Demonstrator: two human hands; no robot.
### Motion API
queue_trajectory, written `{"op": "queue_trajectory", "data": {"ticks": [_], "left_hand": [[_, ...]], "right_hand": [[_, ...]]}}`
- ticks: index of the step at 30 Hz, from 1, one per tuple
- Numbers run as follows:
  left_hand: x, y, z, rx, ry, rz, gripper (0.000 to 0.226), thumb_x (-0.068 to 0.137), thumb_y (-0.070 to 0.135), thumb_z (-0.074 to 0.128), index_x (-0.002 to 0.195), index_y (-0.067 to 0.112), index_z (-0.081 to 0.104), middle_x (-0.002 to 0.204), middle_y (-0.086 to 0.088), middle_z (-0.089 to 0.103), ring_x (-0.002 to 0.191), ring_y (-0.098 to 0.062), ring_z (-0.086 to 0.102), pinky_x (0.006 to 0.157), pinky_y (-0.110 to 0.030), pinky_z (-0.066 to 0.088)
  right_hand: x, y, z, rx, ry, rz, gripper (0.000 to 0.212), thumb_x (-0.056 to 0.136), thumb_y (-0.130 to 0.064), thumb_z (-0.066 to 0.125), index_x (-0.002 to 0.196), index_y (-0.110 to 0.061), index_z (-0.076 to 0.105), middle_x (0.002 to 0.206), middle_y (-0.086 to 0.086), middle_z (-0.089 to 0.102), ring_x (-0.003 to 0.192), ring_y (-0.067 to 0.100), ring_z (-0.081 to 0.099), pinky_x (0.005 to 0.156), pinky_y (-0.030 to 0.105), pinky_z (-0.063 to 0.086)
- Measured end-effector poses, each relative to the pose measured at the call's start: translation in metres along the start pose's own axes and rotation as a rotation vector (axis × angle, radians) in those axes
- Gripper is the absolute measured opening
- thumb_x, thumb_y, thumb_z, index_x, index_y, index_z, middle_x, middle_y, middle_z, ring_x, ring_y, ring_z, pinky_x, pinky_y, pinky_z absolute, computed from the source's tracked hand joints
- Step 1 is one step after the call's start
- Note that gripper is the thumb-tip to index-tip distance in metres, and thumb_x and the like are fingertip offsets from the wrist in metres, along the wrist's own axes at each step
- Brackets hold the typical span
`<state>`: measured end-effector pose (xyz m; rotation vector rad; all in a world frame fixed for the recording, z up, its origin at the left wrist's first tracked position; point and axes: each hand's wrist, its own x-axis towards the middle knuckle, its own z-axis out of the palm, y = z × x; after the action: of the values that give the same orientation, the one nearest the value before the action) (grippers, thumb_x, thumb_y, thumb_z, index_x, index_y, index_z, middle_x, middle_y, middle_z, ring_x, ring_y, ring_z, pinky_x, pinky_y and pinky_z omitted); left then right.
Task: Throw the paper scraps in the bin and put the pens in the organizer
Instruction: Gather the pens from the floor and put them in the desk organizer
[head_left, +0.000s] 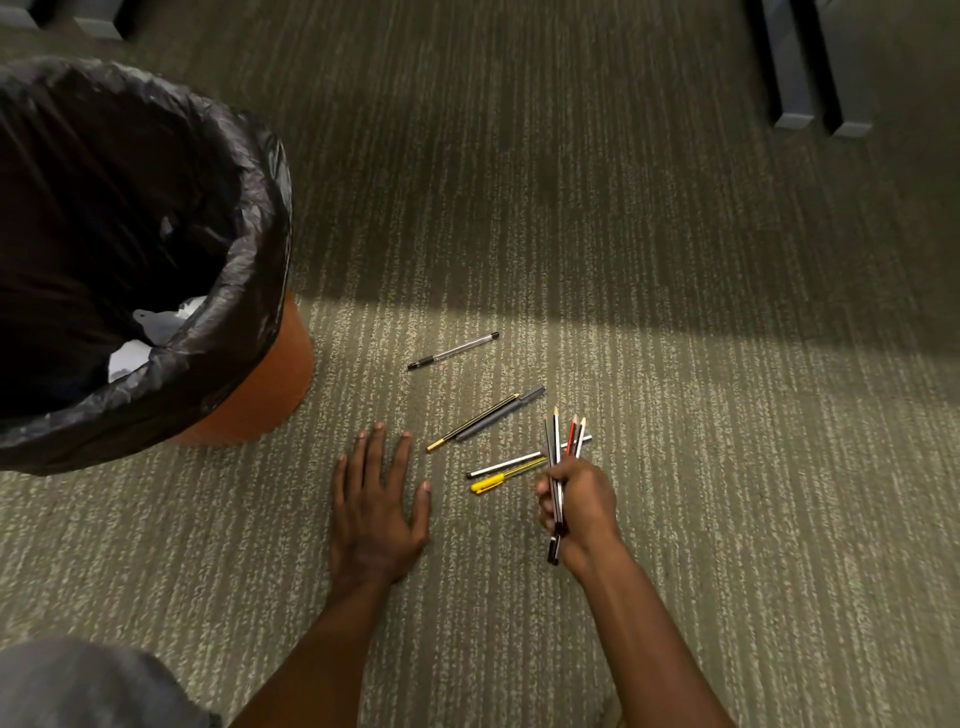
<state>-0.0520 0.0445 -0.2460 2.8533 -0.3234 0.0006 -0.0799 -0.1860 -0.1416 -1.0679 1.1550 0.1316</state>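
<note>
while the left hand lies flat and empty on carpet near the bin, the right hand grips a bundle beside loose pens.

Carpet under bin, pens

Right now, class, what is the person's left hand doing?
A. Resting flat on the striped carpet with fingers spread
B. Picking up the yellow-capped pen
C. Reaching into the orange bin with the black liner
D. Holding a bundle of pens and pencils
A: the left hand lies palm-down on the striped carpet, holding nothing, while the right hand grips the bundle of pens and pencils.
</note>
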Motion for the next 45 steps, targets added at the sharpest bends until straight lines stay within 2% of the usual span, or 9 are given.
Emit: {"op": "queue_trajectory", "data": {"ticks": [4,9,15,20,31,36,39,42,45], "left_hand": [[0.0,0.0,-0.001,0.01,-0.006,-0.004,0.071,0.099,0.055,0.043,0.164,0.034,0.028,0.177,-0.001,0.019,0.164,-0.023,0.017,0.132,-0.049,0.016],[0.0,0.001,-0.002,0.001,-0.024,-0.014,0.071,0.099,0.056,0.042,0.165,0.034,0.026,0.177,0.0,0.016,0.164,-0.022,0.014,0.132,-0.049,0.016],[0.0,0.002,-0.003,-0.001,-0.035,-0.017,0.07,0.099,0.055,0.041,0.165,0.034,0.027,0.177,-0.002,0.017,0.164,-0.024,0.015,0.132,-0.05,0.017],[0.0,0.001,-0.003,0.008,-0.03,-0.014,0.071,0.099,0.056,0.04,0.165,0.034,0.026,0.177,-0.001,0.017,0.164,-0.023,0.015,0.131,-0.05,0.017],[0.0,0.003,-0.003,0.003,-0.024,-0.02,0.071,0.098,0.055,0.042,0.165,0.034,0.027,0.177,-0.001,0.017,0.164,-0.023,0.014,0.132,-0.049,0.015],[0.0,0.004,-0.006,0.006,-0.036,-0.024,0.071,0.099,0.055,0.042,0.165,0.034,0.026,0.177,-0.001,0.017,0.164,-0.022,0.012,0.132,-0.05,0.016],[0.0,0.004,-0.007,-0.011,-0.028,-0.02,0.071,0.099,0.054,0.044,0.165,0.034,0.028,0.177,-0.001,0.017,0.163,-0.024,0.017,0.132,-0.05,0.017],[0.0,0.005,-0.008,-0.022,-0.022,-0.02,0.072,0.098,0.052,0.046,0.165,0.033,0.028,0.177,-0.001,0.018,0.163,-0.024,0.018,0.132,-0.05,0.017],[0.0,0.005,-0.008,-0.01,-0.026,-0.02,0.071,0.099,0.052,0.046,0.165,0.033,0.028,0.177,-0.002,0.018,0.163,-0.024,0.017,0.132,-0.05,0.017]], "right_hand": [[0.002,-0.014,0.002,0.077,-0.074,0.01,0.028,0.082,0.007,0.04,0.1,-0.005,0.059,0.063,0.006,0.055,0.052,0.021,0.053,0.05,0.03,0.042],[0.014,-0.03,0.001,-0.227,-0.202,-0.18,0.021,0.083,0.005,0.044,0.086,-0.013,0.054,0.068,0.001,0.051,0.045,0.01,0.035,0.039,0.024,0.027],[0.03,-0.027,0.005,-1.148,-0.176,-0.666,0.018,0.092,-0.045,0.063,0.088,-0.028,0.066,0.067,-0.008,0.059,0.057,0.013,0.054,0.055,0.026,0.038],[0.036,-0.022,0.009,-1.653,-0.167,-0.849,0.021,0.084,-0.038,0.068,0.103,-0.028,0.068,0.094,0.001,0.07,0.088,0.028,0.068,0.072,0.037,0.053],[0.031,-0.011,0.003,-1.47,-0.192,-0.755,0.027,0.083,-0.027,0.063,0.11,-0.032,0.06,0.085,0.001,0.072,0.074,0.026,0.066,0.061,0.03,0.043],[0.021,-0.008,0.002,-0.932,0.022,-0.639,0.021,0.088,-0.046,0.066,0.083,-0.025,0.066,0.065,-0.004,0.066,0.055,0.014,0.062,0.05,0.029,0.046],[0.014,-0.001,0.006,-0.685,0.147,-0.528,0.019,0.092,-0.034,0.073,0.102,-0.021,0.062,0.076,-0.003,0.071,0.059,0.012,0.068,0.051,0.033,0.055],[0.012,0.005,0.013,-0.481,0.131,-0.351,0.038,0.098,-0.022,0.065,0.132,-0.02,0.048,0.088,0.002,0.073,0.067,0.006,0.068,0.05,0.025,0.046],[0.013,0.003,0.025,-0.151,0.015,-0.137,0.029,0.101,-0.008,0.052,0.13,-0.01,0.051,0.078,0.005,0.063,0.064,0.013,0.056,0.054,0.028,0.043]]}}
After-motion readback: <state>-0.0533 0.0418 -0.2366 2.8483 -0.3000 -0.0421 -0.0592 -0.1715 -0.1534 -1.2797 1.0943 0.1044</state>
